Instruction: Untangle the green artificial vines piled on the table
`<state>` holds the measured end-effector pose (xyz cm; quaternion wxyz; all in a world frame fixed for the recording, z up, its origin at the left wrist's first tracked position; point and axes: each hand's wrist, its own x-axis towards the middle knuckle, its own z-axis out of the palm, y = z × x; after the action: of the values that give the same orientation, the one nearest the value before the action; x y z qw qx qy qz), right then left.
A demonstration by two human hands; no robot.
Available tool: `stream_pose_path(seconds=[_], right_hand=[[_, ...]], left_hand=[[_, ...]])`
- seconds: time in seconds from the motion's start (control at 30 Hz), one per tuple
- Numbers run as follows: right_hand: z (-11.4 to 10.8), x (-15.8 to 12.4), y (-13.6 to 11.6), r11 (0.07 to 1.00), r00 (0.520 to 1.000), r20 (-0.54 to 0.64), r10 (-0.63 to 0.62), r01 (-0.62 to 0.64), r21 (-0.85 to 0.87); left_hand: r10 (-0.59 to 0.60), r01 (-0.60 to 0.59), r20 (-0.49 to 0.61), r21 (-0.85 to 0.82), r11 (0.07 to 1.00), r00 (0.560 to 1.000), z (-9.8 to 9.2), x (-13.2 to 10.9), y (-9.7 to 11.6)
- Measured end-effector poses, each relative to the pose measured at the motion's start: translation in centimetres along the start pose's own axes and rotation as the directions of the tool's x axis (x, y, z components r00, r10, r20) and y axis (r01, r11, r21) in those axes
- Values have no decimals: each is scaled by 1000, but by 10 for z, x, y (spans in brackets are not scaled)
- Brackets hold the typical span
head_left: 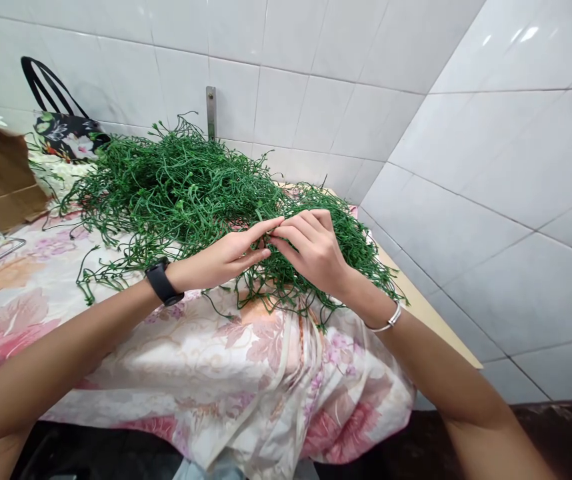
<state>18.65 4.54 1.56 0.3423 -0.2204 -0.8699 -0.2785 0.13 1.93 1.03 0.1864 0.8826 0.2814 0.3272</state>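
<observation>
A large heap of thin green artificial stems (pixel 166 180) with small budded tips lies across the cloth. Over the right part of the heap, my left hand (pixel 231 253) reaches in with thumb and fingers pinched together. My right hand (pixel 311 247) meets it fingertip to fingertip, its fingers bent and closed. A small bit of green stem (pixel 267 235) shows between the two sets of fingertips; most of it is hidden by the fingers. Loose stems hang below both hands.
A floral cloth (pixel 131 373) covers the table and drapes over its front. At the left stand a brown cardboard box (pixel 1 180), a metal wire piece (pixel 3 250), white flowers (pixel 53 170) and a black floral bag (pixel 73 137). White tiled walls (pixel 316 113) close off the back and right.
</observation>
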Motion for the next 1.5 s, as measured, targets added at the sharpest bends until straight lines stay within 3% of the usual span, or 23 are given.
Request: stream_pose_path(seconds=[0.13,0.33,0.43,0.53,0.77,0.97,1.3,1.5], right_hand=[[-3,1,-1,999,997,-73,11,-14,-40],[-6,1,-3,999,993,-115,41,-44,-17],[-7,1,-3,998,991,-114,64,-64,6],[-7,2,-1,997,999,-39,18,-15,70],[-1,2,3,980,987,152,-61,30,199],[-1,3,4,987,982,164,-97,74,142],[-4,1,7,963,967,217,-131,72,261],[0,1,7,968,976,171,-137,95,233]], left_hand=[[-18,23,-66,81,996,998,-5,0,4],[-101,113,-142,75,991,985,-9,0,6],[-53,77,-169,142,987,984,-9,0,5],[29,22,-202,243,970,979,-8,-1,4],[102,-65,-76,387,920,992,-2,-4,-1],[60,-30,-43,510,860,997,-6,-4,-2],[128,-84,-27,622,778,991,-3,-4,1],[161,-108,-30,623,774,986,-3,-5,1]])
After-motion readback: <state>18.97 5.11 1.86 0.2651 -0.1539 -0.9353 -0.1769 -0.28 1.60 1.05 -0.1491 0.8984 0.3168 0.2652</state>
